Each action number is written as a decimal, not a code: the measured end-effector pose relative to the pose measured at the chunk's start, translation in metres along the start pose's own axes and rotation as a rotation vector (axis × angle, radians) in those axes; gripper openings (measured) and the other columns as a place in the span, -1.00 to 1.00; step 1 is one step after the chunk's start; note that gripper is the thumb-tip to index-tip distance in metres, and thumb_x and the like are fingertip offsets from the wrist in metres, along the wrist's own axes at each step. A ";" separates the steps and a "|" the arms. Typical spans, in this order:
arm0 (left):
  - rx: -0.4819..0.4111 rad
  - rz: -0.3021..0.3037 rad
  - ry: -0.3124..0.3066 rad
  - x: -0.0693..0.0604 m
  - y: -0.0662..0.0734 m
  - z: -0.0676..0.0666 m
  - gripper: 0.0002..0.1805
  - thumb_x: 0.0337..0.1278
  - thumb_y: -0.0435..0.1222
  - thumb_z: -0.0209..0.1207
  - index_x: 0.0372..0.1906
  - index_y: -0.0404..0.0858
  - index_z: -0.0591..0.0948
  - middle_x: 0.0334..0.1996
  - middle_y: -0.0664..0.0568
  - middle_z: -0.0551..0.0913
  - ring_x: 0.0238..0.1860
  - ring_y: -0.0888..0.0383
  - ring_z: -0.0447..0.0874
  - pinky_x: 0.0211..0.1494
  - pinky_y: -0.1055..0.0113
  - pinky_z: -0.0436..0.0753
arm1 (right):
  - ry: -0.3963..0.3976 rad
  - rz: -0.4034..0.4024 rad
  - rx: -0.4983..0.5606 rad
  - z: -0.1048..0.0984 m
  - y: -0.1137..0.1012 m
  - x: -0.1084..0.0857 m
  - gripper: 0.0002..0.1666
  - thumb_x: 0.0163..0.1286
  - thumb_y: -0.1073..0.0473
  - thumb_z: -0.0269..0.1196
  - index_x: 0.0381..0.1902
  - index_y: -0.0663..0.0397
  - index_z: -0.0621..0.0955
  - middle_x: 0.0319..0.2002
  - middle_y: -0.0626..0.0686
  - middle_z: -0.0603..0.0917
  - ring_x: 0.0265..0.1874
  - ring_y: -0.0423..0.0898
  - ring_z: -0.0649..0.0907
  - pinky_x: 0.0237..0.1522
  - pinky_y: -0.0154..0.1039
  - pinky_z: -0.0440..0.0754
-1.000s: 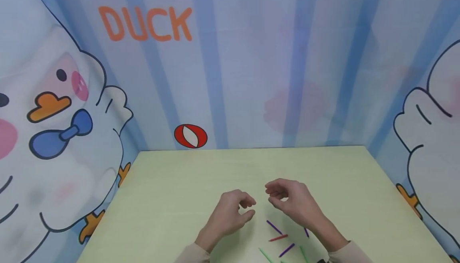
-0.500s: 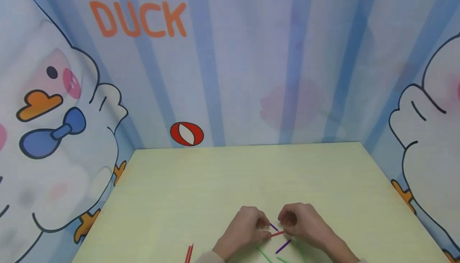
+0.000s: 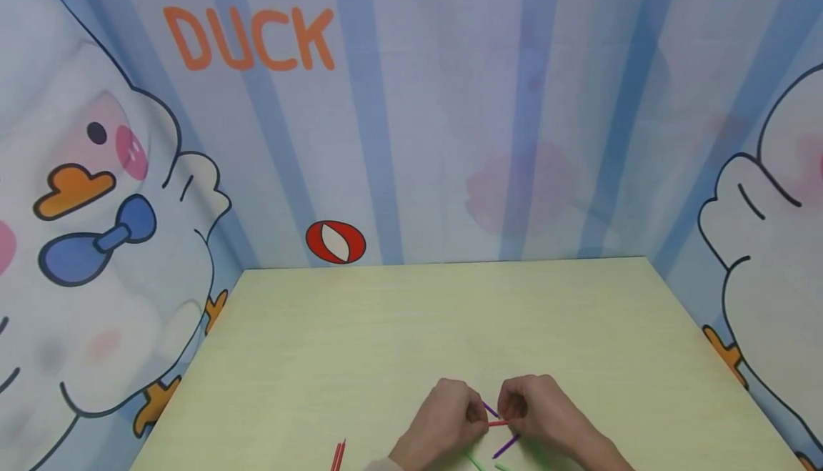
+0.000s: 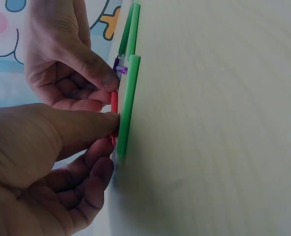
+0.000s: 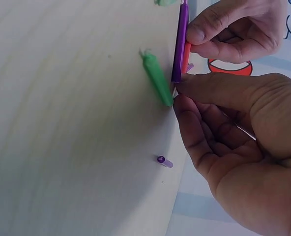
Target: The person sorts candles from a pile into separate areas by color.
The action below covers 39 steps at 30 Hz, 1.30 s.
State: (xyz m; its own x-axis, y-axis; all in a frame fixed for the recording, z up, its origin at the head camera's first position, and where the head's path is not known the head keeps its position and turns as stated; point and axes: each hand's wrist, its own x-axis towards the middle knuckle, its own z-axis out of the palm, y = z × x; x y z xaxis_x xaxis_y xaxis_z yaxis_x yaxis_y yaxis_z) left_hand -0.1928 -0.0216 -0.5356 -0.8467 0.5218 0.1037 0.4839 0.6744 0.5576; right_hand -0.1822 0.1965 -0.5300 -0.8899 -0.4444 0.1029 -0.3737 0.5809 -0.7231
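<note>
Your left hand [image 3: 444, 417] and right hand [image 3: 546, 410], empty a second ago, now pinch opposite ends of the slender red stick [image 3: 498, 423], steadying it on or just above the pale yellow tabletop [image 3: 289, 357], between two purple sticks [image 3: 506, 447].

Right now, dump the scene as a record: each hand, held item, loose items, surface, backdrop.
left_hand: left hand, pinching the left end of the held item
right_hand: right hand, pinching its right end
held_item: red candle, slim, spanning the gap between the hands
loose_purple: far purple candle just beyond the red one; near purple candle on the wearer's side
loose_green: green candles toward the wearer
loose_red: two spare red candles left of the hands, cut off by the frame
surface: pale yellow table
backdrop: striped blue curtain, orange DUCK lettering
</note>
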 end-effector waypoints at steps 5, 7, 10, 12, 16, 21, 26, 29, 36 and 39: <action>0.014 0.009 0.018 -0.002 0.000 -0.001 -0.85 0.11 -0.41 0.54 -0.46 -0.11 0.87 -0.61 0.34 0.73 -0.50 0.55 0.50 -0.33 0.64 0.53 | -0.006 -0.003 -0.002 0.001 0.001 0.001 -0.65 0.09 0.55 0.46 -0.42 -0.04 0.72 -0.48 -0.19 0.68 -0.47 -0.35 0.59 -0.40 -0.36 0.62; -0.002 0.006 0.018 -0.003 -0.001 -0.001 -0.86 0.11 -0.41 0.54 -0.46 -0.11 0.86 -0.61 0.33 0.72 -0.50 0.54 0.49 -0.33 0.62 0.53 | -0.009 -0.004 0.001 0.001 0.002 0.002 -0.65 0.11 0.55 0.47 -0.41 -0.04 0.72 -0.47 -0.20 0.69 -0.47 -0.36 0.59 -0.40 -0.36 0.63; -0.031 -0.004 0.013 -0.004 -0.004 0.000 -0.85 0.10 -0.41 0.54 -0.46 -0.12 0.85 -0.62 0.32 0.69 -0.51 0.52 0.48 -0.33 0.59 0.53 | -0.013 -0.002 0.016 0.002 0.003 0.002 -0.66 0.12 0.54 0.48 -0.39 -0.04 0.73 -0.47 -0.19 0.69 -0.46 -0.35 0.59 -0.40 -0.36 0.63; -0.043 -0.013 0.011 -0.005 -0.004 -0.001 -0.85 0.10 -0.41 0.55 -0.46 -0.12 0.85 -0.62 0.32 0.68 -0.51 0.52 0.47 -0.33 0.58 0.54 | -0.015 0.006 0.028 0.002 0.003 0.002 -0.66 0.13 0.54 0.47 -0.38 -0.04 0.73 -0.46 -0.19 0.68 -0.46 -0.35 0.59 -0.40 -0.35 0.63; -0.023 -0.021 0.016 -0.007 -0.004 -0.004 -0.85 0.11 -0.41 0.56 -0.45 -0.11 0.85 -0.60 0.34 0.70 -0.49 0.52 0.51 -0.31 0.59 0.55 | -0.021 0.032 0.047 0.004 0.003 0.003 -0.66 0.14 0.54 0.48 -0.36 -0.04 0.73 -0.45 -0.19 0.68 -0.45 -0.33 0.60 -0.38 -0.35 0.64; -0.030 0.011 0.061 -0.007 -0.008 -0.010 -0.86 0.10 -0.46 0.50 -0.43 -0.15 0.86 -0.57 0.34 0.69 -0.46 0.52 0.53 -0.33 0.59 0.57 | -0.009 0.047 0.066 0.002 -0.002 0.007 -0.70 0.22 0.52 0.47 -0.29 0.00 0.74 -0.40 -0.15 0.72 -0.41 -0.31 0.64 -0.32 -0.34 0.68; 0.005 0.063 0.149 -0.001 -0.021 -0.022 -0.89 0.22 -0.36 0.49 -0.38 -0.10 0.88 -0.46 0.29 0.65 -0.37 0.41 0.53 -0.27 0.52 0.58 | 0.070 0.032 0.079 -0.006 -0.012 0.017 -0.76 0.32 0.46 0.50 -0.21 0.04 0.75 -0.33 -0.14 0.76 -0.36 -0.30 0.69 -0.24 -0.33 0.72; -0.028 0.033 0.153 -0.001 -0.014 -0.045 -0.90 0.24 -0.37 0.52 -0.35 -0.10 0.87 -0.43 0.28 0.66 -0.33 0.37 0.57 -0.22 0.50 0.59 | 0.108 0.026 0.121 -0.010 -0.019 0.025 -0.78 0.37 0.43 0.52 -0.15 0.06 0.75 -0.28 -0.07 0.81 -0.32 -0.27 0.73 -0.19 -0.32 0.74; -0.031 0.010 0.219 -0.011 -0.017 -0.076 -0.90 0.30 -0.38 0.52 -0.28 -0.11 0.87 -0.37 0.29 0.78 -0.28 0.33 0.69 -0.15 0.47 0.64 | 0.148 -0.019 0.167 -0.006 -0.039 0.044 -0.74 0.40 0.42 0.51 -0.12 -0.04 0.75 -0.24 -0.04 0.83 -0.28 -0.23 0.77 -0.15 -0.26 0.77; -0.036 -0.016 0.263 -0.021 -0.022 -0.087 -0.88 0.29 -0.41 0.52 -0.29 -0.11 0.86 -0.38 0.29 0.78 -0.28 0.31 0.69 -0.15 0.43 0.65 | 0.145 -0.064 0.186 0.000 -0.048 0.056 -0.73 0.40 0.42 0.51 -0.11 -0.04 0.74 -0.23 -0.03 0.83 -0.28 -0.22 0.77 -0.14 -0.23 0.78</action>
State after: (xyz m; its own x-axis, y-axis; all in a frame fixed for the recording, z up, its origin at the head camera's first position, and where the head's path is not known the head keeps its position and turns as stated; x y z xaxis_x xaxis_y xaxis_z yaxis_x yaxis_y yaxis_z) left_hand -0.2053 -0.0928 -0.4787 -0.8850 0.3541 0.3024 0.4656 0.6600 0.5896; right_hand -0.2136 0.1436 -0.4894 -0.8994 -0.3654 0.2398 -0.3877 0.4135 -0.8238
